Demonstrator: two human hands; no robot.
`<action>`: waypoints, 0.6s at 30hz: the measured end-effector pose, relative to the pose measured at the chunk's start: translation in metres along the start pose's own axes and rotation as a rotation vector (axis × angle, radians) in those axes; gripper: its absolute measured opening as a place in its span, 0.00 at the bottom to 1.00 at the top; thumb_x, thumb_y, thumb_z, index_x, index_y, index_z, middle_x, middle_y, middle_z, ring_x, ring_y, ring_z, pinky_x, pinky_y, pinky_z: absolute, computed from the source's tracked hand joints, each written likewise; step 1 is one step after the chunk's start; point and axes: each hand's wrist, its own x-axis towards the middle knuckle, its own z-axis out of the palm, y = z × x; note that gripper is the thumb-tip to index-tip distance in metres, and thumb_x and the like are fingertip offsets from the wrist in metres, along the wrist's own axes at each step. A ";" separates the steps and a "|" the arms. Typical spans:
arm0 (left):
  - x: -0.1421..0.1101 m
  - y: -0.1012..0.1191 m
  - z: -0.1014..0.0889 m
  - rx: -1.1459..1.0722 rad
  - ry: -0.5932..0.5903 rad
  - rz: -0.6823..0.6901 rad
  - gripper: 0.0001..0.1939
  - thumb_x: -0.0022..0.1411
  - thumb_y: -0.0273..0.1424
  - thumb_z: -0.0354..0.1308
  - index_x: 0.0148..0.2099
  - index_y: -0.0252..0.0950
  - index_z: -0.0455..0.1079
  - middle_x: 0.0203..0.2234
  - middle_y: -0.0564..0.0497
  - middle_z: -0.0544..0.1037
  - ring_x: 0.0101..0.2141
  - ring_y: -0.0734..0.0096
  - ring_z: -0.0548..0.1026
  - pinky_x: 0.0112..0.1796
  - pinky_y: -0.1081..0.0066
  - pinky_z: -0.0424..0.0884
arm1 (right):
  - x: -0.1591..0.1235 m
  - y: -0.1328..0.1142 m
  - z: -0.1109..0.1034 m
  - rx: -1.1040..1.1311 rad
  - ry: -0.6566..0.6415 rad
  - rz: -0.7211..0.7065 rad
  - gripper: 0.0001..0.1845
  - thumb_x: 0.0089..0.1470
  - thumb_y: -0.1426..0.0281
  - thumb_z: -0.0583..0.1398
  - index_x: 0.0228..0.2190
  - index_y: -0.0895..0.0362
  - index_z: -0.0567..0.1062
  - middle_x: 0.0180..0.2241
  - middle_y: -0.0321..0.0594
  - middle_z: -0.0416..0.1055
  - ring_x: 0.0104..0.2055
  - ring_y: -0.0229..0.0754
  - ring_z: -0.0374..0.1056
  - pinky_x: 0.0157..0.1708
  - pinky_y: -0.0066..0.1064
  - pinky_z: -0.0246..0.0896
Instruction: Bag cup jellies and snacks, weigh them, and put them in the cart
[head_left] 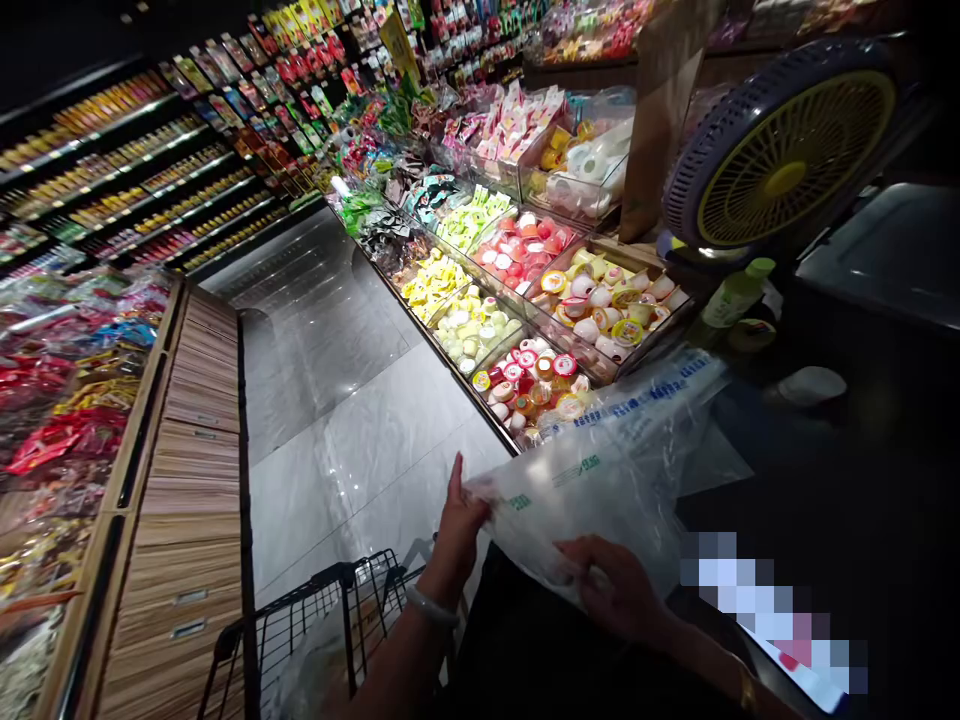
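Note:
A clear plastic bag (600, 470) with blue and green print stretches between my two hands, its far end reaching up to the right. My left hand (463, 515), a pale bangle on its wrist, pinches the bag's left edge with the index finger pointing up. Lower on the bag, my right hand (611, 585) has its fingers curled in on the plastic. Just beyond the bag are bins of small jelly cups (532, 378) with coloured lids. No contents can be made out inside the bag.
A black wire shopping cart (315, 630) holding a plastic bag stands at lower left. A purple-and-yellow fan (784, 165) and a green-capped bottle (731, 300) are at right. Wooden candy counters (187, 450) flank the grey tiled aisle (352, 420). A partly blurred bright screen (795, 650) lies lower right.

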 end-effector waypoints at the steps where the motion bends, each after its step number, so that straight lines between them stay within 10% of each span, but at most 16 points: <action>1: 0.003 0.005 -0.010 0.059 0.017 0.034 0.57 0.47 0.30 0.73 0.74 0.46 0.48 0.38 0.52 0.78 0.31 0.72 0.75 0.32 0.74 0.68 | 0.007 -0.005 0.001 0.024 -0.003 0.038 0.08 0.53 0.76 0.54 0.32 0.51 0.69 0.29 0.34 0.74 0.37 0.43 0.76 0.40 0.32 0.73; 6: 0.017 0.036 -0.056 0.347 -0.111 0.143 0.18 0.46 0.26 0.66 0.43 0.37 0.84 0.30 0.49 0.76 0.32 0.68 0.73 0.32 0.72 0.66 | 0.057 -0.028 0.007 0.027 0.097 0.196 0.10 0.58 0.71 0.54 0.40 0.52 0.72 0.36 0.38 0.74 0.37 0.41 0.73 0.38 0.30 0.69; 13: 0.036 0.083 -0.125 0.176 -0.253 0.044 0.11 0.41 0.32 0.75 0.28 0.32 0.81 0.21 0.51 0.72 0.24 0.71 0.71 0.27 0.72 0.65 | 0.153 -0.015 0.043 -0.124 0.094 0.271 0.21 0.60 0.66 0.53 0.54 0.51 0.71 0.44 0.42 0.77 0.43 0.45 0.75 0.44 0.35 0.69; 18: 0.062 0.119 -0.173 -0.449 -0.044 -0.047 0.14 0.47 0.34 0.76 0.30 0.34 0.76 0.26 0.49 0.80 0.29 0.68 0.78 0.34 0.71 0.75 | 0.224 -0.007 0.102 -0.230 -0.032 0.259 0.21 0.54 0.71 0.53 0.50 0.52 0.73 0.43 0.42 0.78 0.46 0.47 0.74 0.47 0.38 0.68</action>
